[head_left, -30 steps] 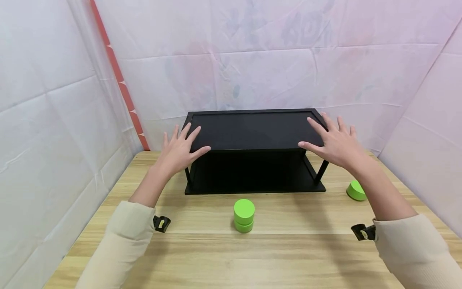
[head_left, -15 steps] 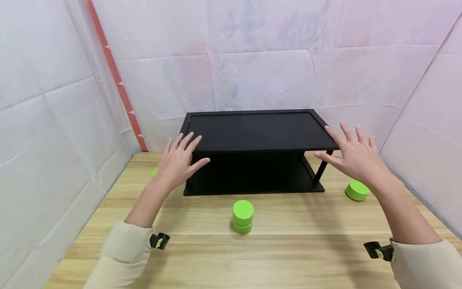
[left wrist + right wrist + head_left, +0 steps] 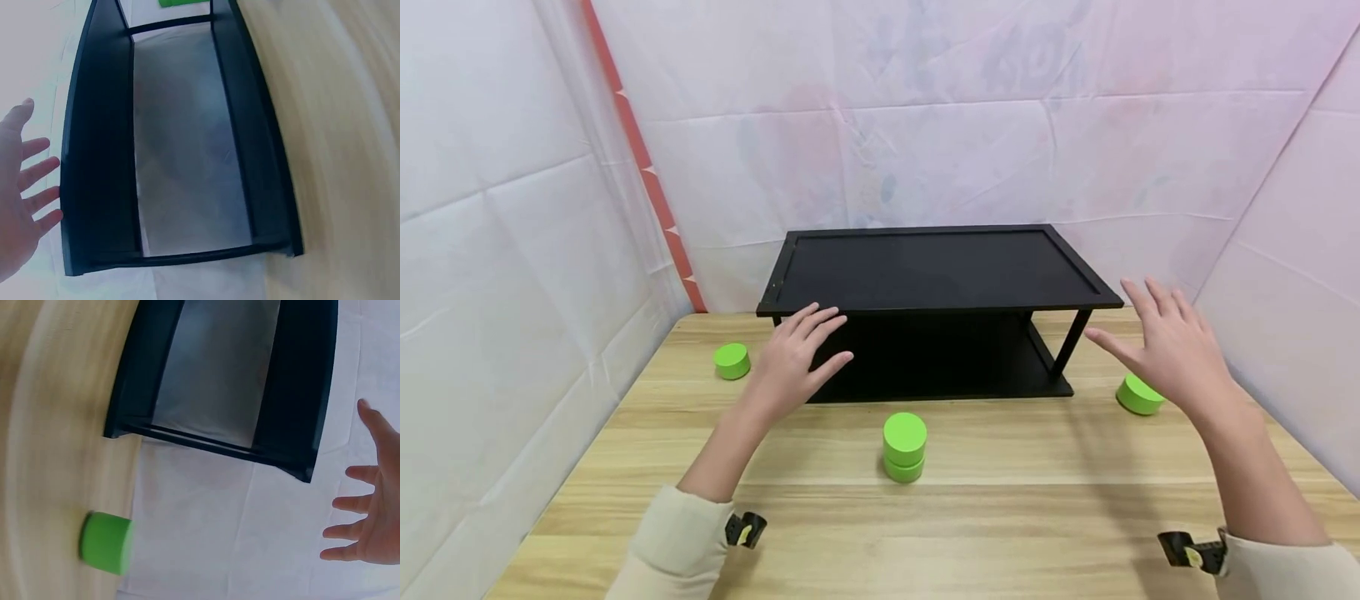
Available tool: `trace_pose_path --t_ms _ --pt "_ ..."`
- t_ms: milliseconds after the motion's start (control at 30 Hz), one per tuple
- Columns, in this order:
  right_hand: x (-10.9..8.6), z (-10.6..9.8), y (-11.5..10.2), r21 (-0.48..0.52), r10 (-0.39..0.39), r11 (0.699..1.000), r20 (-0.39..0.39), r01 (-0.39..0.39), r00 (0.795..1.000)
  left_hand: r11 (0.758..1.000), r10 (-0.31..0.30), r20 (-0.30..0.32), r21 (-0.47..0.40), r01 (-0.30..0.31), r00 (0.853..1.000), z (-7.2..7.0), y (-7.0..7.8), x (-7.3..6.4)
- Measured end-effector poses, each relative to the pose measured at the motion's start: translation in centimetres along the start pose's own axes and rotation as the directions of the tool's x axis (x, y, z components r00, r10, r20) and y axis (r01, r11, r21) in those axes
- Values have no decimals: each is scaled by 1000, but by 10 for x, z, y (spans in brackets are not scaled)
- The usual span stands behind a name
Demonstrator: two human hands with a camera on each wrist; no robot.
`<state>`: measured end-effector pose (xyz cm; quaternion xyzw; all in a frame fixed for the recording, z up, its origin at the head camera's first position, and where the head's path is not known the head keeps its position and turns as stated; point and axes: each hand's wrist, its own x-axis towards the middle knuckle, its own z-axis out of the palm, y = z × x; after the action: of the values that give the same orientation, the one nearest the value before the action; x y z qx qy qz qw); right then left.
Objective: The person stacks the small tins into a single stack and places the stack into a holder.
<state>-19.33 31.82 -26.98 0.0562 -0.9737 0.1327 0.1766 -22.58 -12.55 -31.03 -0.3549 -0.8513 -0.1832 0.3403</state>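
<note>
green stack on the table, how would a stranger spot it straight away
Find the black shelf on the wooden table. Before its lower front edge stands the green stack, visibly two-tiered, unlike the single-tier left green disc and right green disc.

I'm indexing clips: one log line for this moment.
left hand: empty; right hand: empty; black shelf: upright on table; green stack: in front

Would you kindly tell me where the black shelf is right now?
In the head view, the black shelf stands mid-frame near the back of the wooden table, its left end partly hidden by the left hand.
</note>
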Motion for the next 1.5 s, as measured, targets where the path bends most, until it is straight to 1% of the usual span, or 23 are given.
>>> trace_pose_path --t_ms 33,100,167,200,267,333,500,600,700,800,867,900,967,1000,1067,1200,1300,1333,1400,1500 --pt "-1 1 2 6 11 1000 -6 -10 1000 1000 22 -33 -12 -23 999 2 1 -1" --pt "-3 3 5 20 32 999 -17 -31 999 997 63 -103 -35 -67 993 4 3 -4" --pt "-5 4 9 33 52 998 -31 -51 998 994 87 -162 -54 -97 983 5 4 -6" --pt "-6 5 10 42 61 997 -38 -59 997 993 91 -182 -63 -104 979 5 5 -7" --pt "-9 6 14 68 78 995 -51 -75 996 991 85 -197 -82 -103 977 6 6 -8" --pt "-12 7 18 96 98 991 -59 -92 993 990 79 -196 -103 -101 977 7 7 -10" --pt "-16 11 29 152 136 980 -50 -127 989 980 97 -194 -154 -128 976 15 11 -17" --pt "-18 14 35 169 151 975 -51 -141 987 969 98 -168 -210 -133 981 22 14 -20" --pt "-20 19 41 180 170 971 -49 -159 984 953 77 -103 -283 -104 992 28 17 -24" --pt "-22 24 48 202 191 963 -34 -180 981 932 31 -12 -361 -34 999 33 20 -29" --pt "-23 28 53 221 215 953 -17 -206 977 906 -15 57 -422 38 998 36 21 -31" --pt "-24 29 55 230 226 949 -10 -218 974 890 -40 95 -448 79 995 38 22 -33" --pt "-26 33 60 248 251 937 4 -244 968 854 -85 171 -495 160 982 41 23 -35" --pt "-27 34 62 256 262 932 12 -257 965 837 -105 207 -509 199 973 42 23 -36" --pt "-29 37 66 272 277 923 22 -272 961 806 -125 276 -532 260 953 45 24 -37" --pt "-33 43 71 287 287 914 42 -286 957 734 -135 396 -576 360 908 47 25 -38" --pt "-34 47 74 290 294 910 49 -295 955 679 -126 479 -597 427 869 50 25 -40" --pt "-34 48 75 296 298 907 54 -300 953 665 -119 502 -601 444 857 51 25 -41" --pt "-35 50 78 303 307 900 68 -313 949 646 -100 537 -605 465 838 53 24 -42" --pt "-35 54 82 308 315 894 88 -326 945 631 -76 572 -607 483 817 55 24 -43"
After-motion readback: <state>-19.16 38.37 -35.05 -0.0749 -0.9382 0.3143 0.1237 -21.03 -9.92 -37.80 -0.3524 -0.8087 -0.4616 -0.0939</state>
